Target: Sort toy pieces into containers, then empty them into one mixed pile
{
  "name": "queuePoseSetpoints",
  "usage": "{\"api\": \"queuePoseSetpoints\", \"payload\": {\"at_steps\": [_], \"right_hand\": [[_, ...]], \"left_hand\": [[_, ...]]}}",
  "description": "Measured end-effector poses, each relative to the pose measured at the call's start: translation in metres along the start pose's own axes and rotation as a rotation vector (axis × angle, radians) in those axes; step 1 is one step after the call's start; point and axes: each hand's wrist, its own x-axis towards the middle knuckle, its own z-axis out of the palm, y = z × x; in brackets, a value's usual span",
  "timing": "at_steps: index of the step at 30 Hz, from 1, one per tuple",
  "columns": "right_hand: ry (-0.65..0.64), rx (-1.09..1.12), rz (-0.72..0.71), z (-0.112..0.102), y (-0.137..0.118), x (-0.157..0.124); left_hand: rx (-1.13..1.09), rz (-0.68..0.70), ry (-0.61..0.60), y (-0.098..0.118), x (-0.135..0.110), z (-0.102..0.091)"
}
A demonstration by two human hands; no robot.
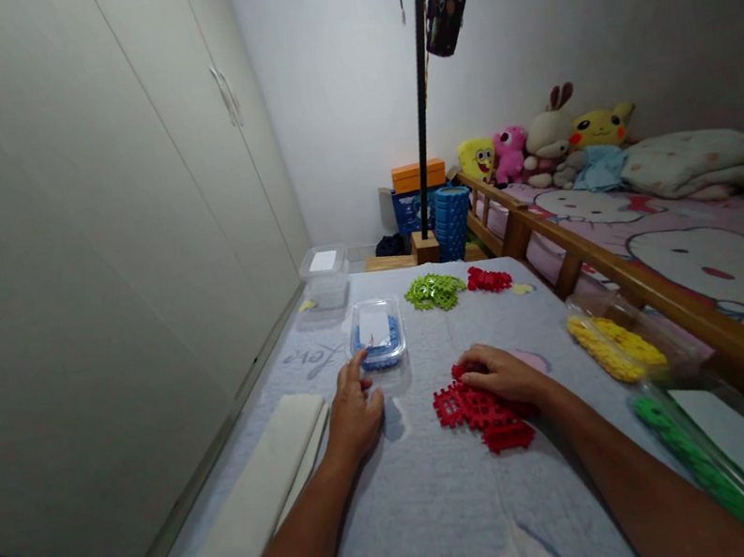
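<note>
My left hand (356, 414) lies on the cloth with its fingers apart and nothing in it. Its index fingertip reaches the near left edge of a clear lidded box (394, 308) with blue pieces inside and a white label on top. To the right, my right hand (502, 375) rests over a pile of red notched plastic building pieces (483, 407). Its fingers are curled round a red piece at the pile's far side, and the palm hides part of the heap. Beyond are a lime-green pile (435, 292) and a smaller red pile (488, 279).
A clear empty-looking box (329, 286) stands at the far left. Folded cream fabric (269, 476) lies at left. Boxes of yellow pieces (615, 344) and green pieces (704, 470) line the right edge, beside a wooden bed rail (630, 283). White wardrobe doors (127, 262) rise at left.
</note>
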Motion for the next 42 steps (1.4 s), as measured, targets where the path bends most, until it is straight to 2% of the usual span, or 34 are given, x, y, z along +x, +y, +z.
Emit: {"api": "queuePoseSetpoints", "payload": {"at_steps": [8, 16, 26, 29, 32, 37, 42], "right_hand": [[0.017, 0.022, -0.004, -0.001, 0.002, -0.002], [-0.054, 0.242, 0.064, -0.003, 0.008, -0.003], [0.014, 0.477, 0.124, -0.004, 0.004, -0.004], [0.088, 0.535, 0.155, -0.008, 0.009, -0.004], [0.219, 0.535, 0.182, -0.013, 0.021, -0.001], [0.507, 0.379, 0.195, -0.024, 0.058, 0.020], [0.722, 0.080, 0.304, -0.035, 0.096, 0.051]], "left_hand": [[0.006, 0.003, -0.005, 0.001, -0.001, -0.001], [0.019, 0.006, -0.012, 0.003, -0.001, -0.001], [0.033, 0.003, -0.019, 0.001, 0.000, 0.000], [0.035, 0.004, -0.015, 0.001, 0.000, -0.001], [0.030, 0.005, -0.006, 0.000, 0.000, 0.000], [0.030, 0.007, -0.004, 0.000, 0.001, 0.000], [0.019, 0.004, -0.001, -0.001, 0.001, 0.001]]}}
